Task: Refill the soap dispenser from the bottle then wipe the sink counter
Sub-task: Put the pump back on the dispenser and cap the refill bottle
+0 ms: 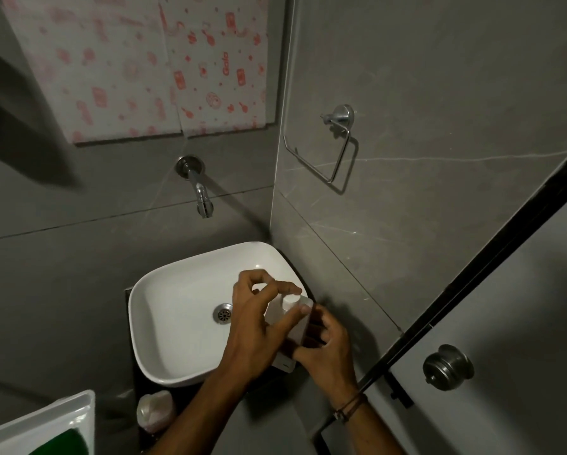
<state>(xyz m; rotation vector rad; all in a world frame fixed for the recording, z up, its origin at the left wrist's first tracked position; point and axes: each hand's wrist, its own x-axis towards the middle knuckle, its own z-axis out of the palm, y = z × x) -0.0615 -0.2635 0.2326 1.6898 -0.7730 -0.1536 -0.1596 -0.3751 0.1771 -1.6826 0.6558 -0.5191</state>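
A white squarish bottle [294,326] stands tilted at the right rim of the white sink basin [177,310]. My right hand [326,346] wraps its lower body from the right. My left hand [259,310] comes over the basin, thumb and fingers pinched on the round white cap [291,301] on top. A small translucent pinkish container [154,410] sits on the dark counter [137,399] in front of the basin's near left corner; whether it is the dispenser I cannot tell.
A chrome wall tap [200,192] juts out above the basin. A chrome towel ring [336,142] hangs on the right wall. A door with a round knob [447,367] is close on the right. A white and green object [45,428] fills the lower left corner.
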